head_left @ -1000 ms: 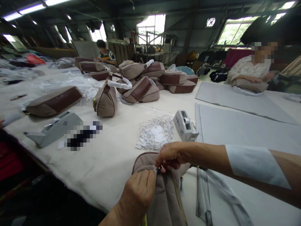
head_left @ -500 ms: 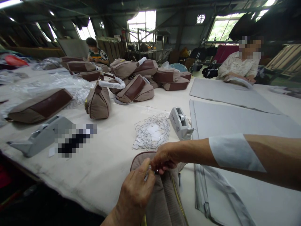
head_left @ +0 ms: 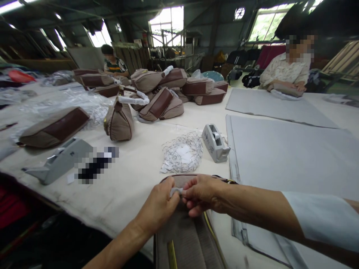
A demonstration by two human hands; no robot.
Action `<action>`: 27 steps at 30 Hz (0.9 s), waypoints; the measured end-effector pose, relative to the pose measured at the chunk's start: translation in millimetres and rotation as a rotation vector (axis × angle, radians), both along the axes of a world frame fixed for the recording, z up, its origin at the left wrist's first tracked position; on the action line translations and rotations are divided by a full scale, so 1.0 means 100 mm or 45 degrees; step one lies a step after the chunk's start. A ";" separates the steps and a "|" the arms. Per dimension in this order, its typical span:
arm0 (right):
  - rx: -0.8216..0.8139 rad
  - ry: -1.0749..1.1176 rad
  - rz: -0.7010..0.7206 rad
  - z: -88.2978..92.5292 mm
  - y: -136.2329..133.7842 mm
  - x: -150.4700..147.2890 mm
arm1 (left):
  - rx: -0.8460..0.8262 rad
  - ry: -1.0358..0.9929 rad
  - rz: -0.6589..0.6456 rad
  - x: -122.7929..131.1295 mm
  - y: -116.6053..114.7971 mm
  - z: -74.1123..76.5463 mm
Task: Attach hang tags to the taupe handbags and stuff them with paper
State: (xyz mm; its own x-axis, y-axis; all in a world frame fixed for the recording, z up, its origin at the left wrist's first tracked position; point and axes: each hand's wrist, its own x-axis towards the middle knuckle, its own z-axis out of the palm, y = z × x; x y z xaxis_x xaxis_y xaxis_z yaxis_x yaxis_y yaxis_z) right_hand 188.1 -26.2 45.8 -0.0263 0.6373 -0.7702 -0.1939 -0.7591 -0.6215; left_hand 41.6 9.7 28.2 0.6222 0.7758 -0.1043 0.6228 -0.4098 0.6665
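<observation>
Brown, finely ribbed fabric covers the bag (head_left: 185, 239) at the near side of the pale table (head_left: 131, 186), directly beneath both hands, its dark-piped far end just beyond the fingers. The left hand (head_left: 159, 200) has its thumb and forefinger pressed together on one end of a small whitish strip (head_left: 176, 191), the other fingers curled in. The right hand (head_left: 200, 194) pinches the strip's other end between thumb and forefinger, its remaining fingers loosely bent over the bag, so the strip bridges the narrow gap between the hands. What the strip is made of, I cannot tell. A yellow zip (head_left: 211, 229) runs along the bag's right side, and a white band (head_left: 316, 215) wraps the right forearm. Just beyond the bag lies a tangle of strings and white tags (head_left: 182, 153), with a grey tape dispenser (head_left: 215, 144) close to its right. Grey sheets (head_left: 283, 149) spread farther right. Across the table, similar bags with dark brown panels are heaped (head_left: 161, 104), and a co-worker in a pale patterned shirt (head_left: 286, 73) rests hands on another bag (head_left: 284, 89).
</observation>
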 end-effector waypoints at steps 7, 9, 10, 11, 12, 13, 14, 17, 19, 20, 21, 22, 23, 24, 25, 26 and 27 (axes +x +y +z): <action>0.018 0.064 -0.258 -0.05 -0.20 -0.26 | -0.589 -0.062 0.142 0.01 0.08 0.02; 0.075 0.017 -0.240 -0.11 -0.24 -0.30 | -0.846 -0.070 0.171 -0.01 0.07 0.00; 0.115 -0.016 -0.224 -0.15 -0.25 -0.31 | -0.942 -0.088 0.183 -0.02 0.07 -0.01; 0.163 -0.048 -0.207 -0.19 -0.27 -0.32 | -1.020 -0.116 0.195 -0.04 0.07 -0.02; 0.206 -0.079 -0.187 -0.24 -0.28 -0.33 | -1.088 -0.147 0.209 -0.06 0.08 -0.03; 0.253 -0.105 -0.166 -0.29 -0.30 -0.34 | -1.157 -0.180 0.223 -0.08 0.08 -0.05; 0.303 -0.125 -0.153 -0.35 -0.31 -0.34 | -1.221 -0.217 0.231 -0.10 0.09 -0.07; 0.472 -0.165 -0.146 -0.48 -0.36 -0.37 | -1.350 -0.299 0.227 -0.14 0.13 -0.13; 0.585 -0.198 -0.140 -0.54 -0.39 -0.39 | -1.374 -0.318 0.217 -0.15 0.15 -0.15; 0.622 -0.219 -0.129 -0.56 -0.40 -0.40 | -1.378 -0.314 0.212 -0.16 0.16 -0.16; 0.645 -0.238 -0.116 -0.57 -0.41 -0.40 | -1.379 -0.309 0.207 -0.15 0.17 -0.17; 0.661 -0.251 -0.102 -0.58 -0.41 -0.40 | -1.382 -0.307 0.203 -0.15 0.18 -0.17; 0.678 -0.258 -0.089 -0.59 -0.42 -0.40 | -1.391 -0.309 0.200 -0.15 0.18 -0.16; 0.699 -0.263 -0.079 -0.59 -0.43 -0.39 | -1.405 -0.314 0.197 -0.16 0.18 -0.16; 0.722 -0.281 -0.068 -0.60 -0.43 -0.38 | -1.422 -0.321 0.197 -0.16 0.18 -0.15; 0.755 -0.326 -0.052 -0.61 -0.43 -0.38 | -1.438 -0.333 0.197 -0.16 0.17 -0.15; 0.802 -0.406 -0.022 -0.62 -0.43 -0.37 | -1.458 -0.337 0.191 -0.17 0.17 -0.15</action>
State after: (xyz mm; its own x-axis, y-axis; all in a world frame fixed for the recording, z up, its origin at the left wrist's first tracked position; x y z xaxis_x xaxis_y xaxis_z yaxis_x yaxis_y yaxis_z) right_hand 151.5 -68.9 -15.8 0.1536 0.9627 -0.2230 0.0616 -0.2345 -0.9702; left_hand 24.5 26.7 13.6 0.6394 0.3816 -0.6676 0.4014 0.5749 0.7130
